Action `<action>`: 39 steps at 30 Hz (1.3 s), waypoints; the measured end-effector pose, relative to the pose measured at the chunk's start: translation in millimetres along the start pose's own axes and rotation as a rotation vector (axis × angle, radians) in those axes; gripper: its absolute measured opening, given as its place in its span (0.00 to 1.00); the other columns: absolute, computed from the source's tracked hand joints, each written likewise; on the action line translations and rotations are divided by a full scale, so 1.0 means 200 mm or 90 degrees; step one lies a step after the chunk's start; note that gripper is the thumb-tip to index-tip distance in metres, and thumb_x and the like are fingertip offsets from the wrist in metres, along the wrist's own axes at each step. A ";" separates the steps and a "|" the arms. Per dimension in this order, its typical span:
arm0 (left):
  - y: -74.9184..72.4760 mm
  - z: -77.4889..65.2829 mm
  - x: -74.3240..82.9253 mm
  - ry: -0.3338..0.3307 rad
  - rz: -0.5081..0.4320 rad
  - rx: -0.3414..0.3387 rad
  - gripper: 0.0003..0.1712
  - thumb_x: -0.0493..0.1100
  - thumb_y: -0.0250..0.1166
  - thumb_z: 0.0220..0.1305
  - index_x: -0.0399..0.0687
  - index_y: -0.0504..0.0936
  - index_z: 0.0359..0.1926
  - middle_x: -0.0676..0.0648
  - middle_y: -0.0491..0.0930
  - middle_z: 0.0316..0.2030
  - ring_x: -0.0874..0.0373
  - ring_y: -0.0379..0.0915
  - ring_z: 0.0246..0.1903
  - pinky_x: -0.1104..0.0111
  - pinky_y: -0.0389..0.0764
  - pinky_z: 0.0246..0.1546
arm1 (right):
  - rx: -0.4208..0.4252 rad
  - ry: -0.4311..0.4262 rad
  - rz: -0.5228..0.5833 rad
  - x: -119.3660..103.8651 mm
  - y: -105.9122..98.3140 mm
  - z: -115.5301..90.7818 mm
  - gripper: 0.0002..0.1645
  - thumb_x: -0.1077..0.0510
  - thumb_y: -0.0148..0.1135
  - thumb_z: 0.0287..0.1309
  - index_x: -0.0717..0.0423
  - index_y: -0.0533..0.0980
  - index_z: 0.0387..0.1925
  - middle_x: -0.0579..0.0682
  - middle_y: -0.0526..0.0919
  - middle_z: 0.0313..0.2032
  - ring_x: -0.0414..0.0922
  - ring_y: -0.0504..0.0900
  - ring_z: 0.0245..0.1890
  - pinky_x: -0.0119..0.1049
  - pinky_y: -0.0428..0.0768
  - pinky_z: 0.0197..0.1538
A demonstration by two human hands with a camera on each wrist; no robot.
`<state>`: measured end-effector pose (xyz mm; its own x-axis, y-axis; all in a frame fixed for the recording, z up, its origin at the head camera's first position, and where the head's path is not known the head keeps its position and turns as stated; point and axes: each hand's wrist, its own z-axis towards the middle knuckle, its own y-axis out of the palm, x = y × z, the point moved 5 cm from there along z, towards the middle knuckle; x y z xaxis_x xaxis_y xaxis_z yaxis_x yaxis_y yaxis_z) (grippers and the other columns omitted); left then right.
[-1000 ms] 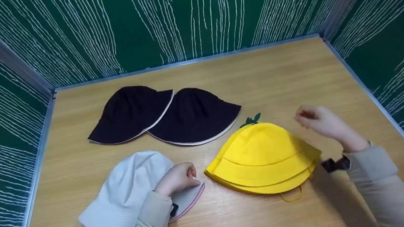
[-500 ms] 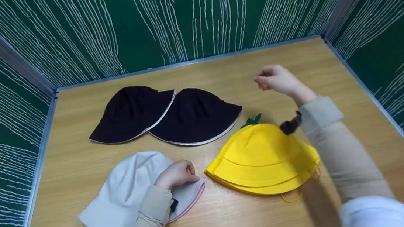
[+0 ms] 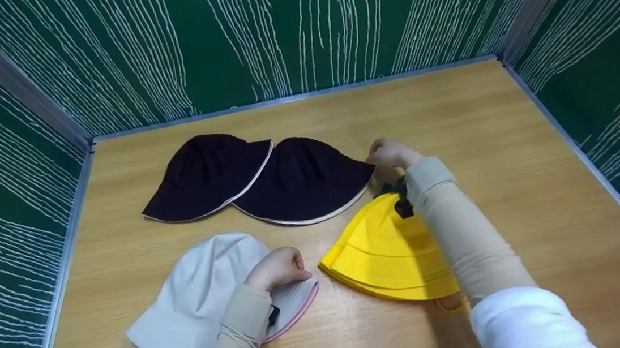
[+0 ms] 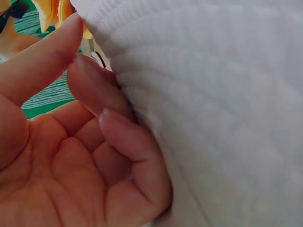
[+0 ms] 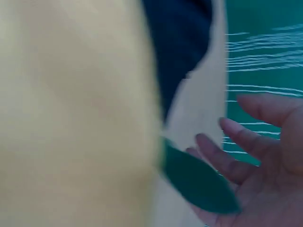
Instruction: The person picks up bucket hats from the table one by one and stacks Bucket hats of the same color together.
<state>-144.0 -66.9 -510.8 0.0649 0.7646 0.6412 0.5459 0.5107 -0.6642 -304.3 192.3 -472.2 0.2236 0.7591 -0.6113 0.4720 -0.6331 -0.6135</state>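
A white bucket hat point(image 3: 186, 308) with a pink brim edge lies at the front left. My left hand point(image 3: 277, 268) pinches the right side of its brim; the left wrist view shows the other fingers curled beside the stitched cloth point(image 4: 222, 104). At the right tip of a dark bucket hat's point(image 3: 302, 183) brim is my right hand point(image 3: 393, 153), its fingers loosely spread in the right wrist view. Under the right forearm sits a stack of yellow hats point(image 3: 374, 250), partly hidden, with a green leaf point(image 5: 201, 182) on top.
A second dark hat point(image 3: 202, 178) overlaps the first at the back left. A yellow cord point(image 3: 450, 305) hangs from the yellow stack. Green walls point(image 3: 330, 30) with white lines enclose the wooden table point(image 3: 451, 103) at the back and both sides.
My right hand has swung left from beyond the yellow hats, over them, then down to the nearer dark hat's right tip. The left hand keeps its hold on the white brim.
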 end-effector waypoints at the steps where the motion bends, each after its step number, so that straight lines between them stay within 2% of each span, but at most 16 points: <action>1: 0.00 0.00 0.00 -0.003 0.000 0.000 0.13 0.40 0.70 0.51 0.42 0.73 0.21 0.55 0.65 0.18 0.61 0.61 0.21 0.74 0.61 0.23 | -0.016 0.013 -0.004 0.00 0.03 0.01 0.25 0.54 0.48 0.68 0.64 0.61 0.61 0.64 0.66 0.61 0.57 0.66 0.59 0.52 0.65 0.64; 4: -0.01 0.00 0.00 -0.001 -0.002 -0.002 0.13 0.40 0.70 0.51 0.43 0.73 0.21 0.55 0.65 0.18 0.61 0.60 0.21 0.74 0.61 0.23 | -0.053 0.047 0.007 0.01 0.10 0.04 0.31 0.56 0.50 0.67 0.64 0.56 0.66 0.64 0.61 0.66 0.58 0.62 0.64 0.52 0.63 0.66; 7: -0.01 0.00 0.00 0.004 0.001 -0.001 0.14 0.41 0.70 0.51 0.43 0.73 0.21 0.55 0.65 0.18 0.61 0.60 0.20 0.74 0.61 0.23 | -0.057 0.041 -0.024 0.00 0.13 0.07 0.34 0.55 0.51 0.66 0.64 0.54 0.68 0.64 0.58 0.67 0.59 0.59 0.67 0.52 0.61 0.67; 11: -0.01 0.00 0.00 0.008 0.007 0.007 0.14 0.40 0.70 0.50 0.43 0.73 0.20 0.55 0.65 0.18 0.61 0.60 0.20 0.74 0.60 0.22 | -0.037 0.019 -0.086 0.00 0.14 0.09 0.36 0.53 0.52 0.65 0.66 0.55 0.68 0.65 0.59 0.67 0.60 0.59 0.67 0.52 0.60 0.67; 15: 0.00 0.00 -0.01 0.007 0.003 0.010 0.13 0.40 0.70 0.50 0.42 0.73 0.21 0.55 0.65 0.19 0.61 0.60 0.21 0.74 0.61 0.23 | -0.041 0.037 -0.074 0.02 0.15 0.09 0.37 0.52 0.55 0.64 0.70 0.57 0.66 0.66 0.63 0.65 0.60 0.63 0.65 0.50 0.63 0.66; 18: 0.00 0.01 -0.01 0.006 -0.001 0.014 0.12 0.39 0.70 0.50 0.41 0.74 0.22 0.55 0.66 0.19 0.61 0.61 0.22 0.74 0.62 0.24 | -0.044 0.043 -0.053 0.03 0.16 0.08 0.37 0.52 0.57 0.63 0.72 0.59 0.64 0.68 0.70 0.59 0.58 0.72 0.58 0.49 0.65 0.65; 21: 0.01 0.01 -0.01 0.006 -0.003 0.016 0.12 0.39 0.70 0.50 0.39 0.75 0.24 0.54 0.66 0.20 0.61 0.61 0.22 0.74 0.62 0.24 | -0.034 0.043 -0.001 0.05 0.16 0.08 0.33 0.55 0.58 0.62 0.73 0.62 0.61 0.65 0.81 0.45 0.51 0.84 0.41 0.48 0.68 0.63; 22: 0.01 0.01 -0.01 0.006 -0.005 0.017 0.12 0.39 0.70 0.50 0.38 0.75 0.24 0.54 0.67 0.20 0.61 0.61 0.22 0.73 0.62 0.25 | -0.034 0.046 0.024 0.05 0.16 0.08 0.31 0.56 0.58 0.62 0.73 0.63 0.60 0.64 0.83 0.40 0.49 0.85 0.34 0.47 0.70 0.62; 24: 0.01 0.01 -0.01 0.006 -0.007 0.016 0.12 0.39 0.70 0.50 0.37 0.75 0.25 0.54 0.67 0.20 0.60 0.61 0.23 0.73 0.63 0.25 | -0.030 0.052 0.063 0.06 0.15 0.08 0.29 0.58 0.58 0.62 0.72 0.64 0.58 0.63 0.85 0.34 0.48 0.86 0.29 0.46 0.72 0.60; 25: 0.01 0.01 -0.01 0.004 -0.008 0.015 0.12 0.39 0.70 0.50 0.37 0.76 0.26 0.54 0.67 0.21 0.60 0.61 0.23 0.73 0.63 0.25 | -0.029 0.054 0.077 0.06 0.15 0.08 0.28 0.58 0.58 0.62 0.72 0.64 0.57 0.63 0.84 0.35 0.49 0.86 0.30 0.46 0.73 0.59; 27: 0.01 0.01 -0.01 0.001 -0.009 0.013 0.12 0.39 0.70 0.50 0.37 0.76 0.26 0.54 0.67 0.21 0.60 0.62 0.23 0.73 0.63 0.26 | -0.033 0.058 0.115 0.06 0.15 0.07 0.32 0.59 0.57 0.62 0.72 0.60 0.61 0.66 0.81 0.47 0.52 0.83 0.44 0.46 0.70 0.62; 29: 0.00 0.01 0.00 0.000 -0.011 0.011 0.11 0.39 0.70 0.51 0.37 0.76 0.26 0.54 0.67 0.22 0.60 0.62 0.24 0.73 0.63 0.26 | -0.029 0.045 0.123 0.05 0.14 0.07 0.36 0.58 0.56 0.62 0.72 0.56 0.66 0.68 0.69 0.60 0.56 0.72 0.59 0.45 0.65 0.65; 32: 0.00 0.01 0.00 -0.001 -0.015 0.011 0.11 0.39 0.70 0.51 0.39 0.75 0.26 0.54 0.67 0.21 0.60 0.62 0.23 0.73 0.63 0.26 | -0.036 0.014 0.177 0.02 0.13 0.06 0.43 0.58 0.53 0.62 0.69 0.44 0.71 0.65 0.50 0.71 0.56 0.59 0.66 0.46 0.60 0.68; 33: 0.00 0.01 0.00 -0.001 -0.017 0.011 0.11 0.39 0.69 0.51 0.39 0.75 0.25 0.54 0.67 0.21 0.60 0.62 0.23 0.73 0.63 0.26 | -0.040 0.002 0.201 0.01 0.12 0.05 0.44 0.58 0.52 0.62 0.68 0.42 0.71 0.64 0.47 0.72 0.56 0.59 0.67 0.46 0.61 0.68; 36: 0.00 0.00 0.00 0.006 -0.025 0.011 0.11 0.39 0.69 0.51 0.40 0.74 0.25 0.54 0.67 0.21 0.61 0.62 0.23 0.74 0.63 0.26 | -0.043 -0.015 0.290 -0.03 0.11 0.04 0.46 0.58 0.52 0.62 0.65 0.38 0.72 0.62 0.48 0.72 0.52 0.68 0.60 0.45 0.66 0.65; 39: 0.01 0.00 0.00 0.016 -0.025 0.013 0.11 0.40 0.68 0.53 0.40 0.74 0.25 0.55 0.67 0.21 0.61 0.62 0.23 0.73 0.63 0.26 | -0.027 -0.027 0.348 -0.07 0.09 0.02 0.47 0.58 0.52 0.62 0.64 0.38 0.72 0.62 0.56 0.69 0.45 0.77 0.46 0.44 0.71 0.61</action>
<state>-143.7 -66.1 -511.7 0.0655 0.7339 0.6761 0.5315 0.5477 -0.6462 -302.9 169.4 -476.6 0.4113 0.3136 -0.8559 0.3303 -0.9264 -0.1807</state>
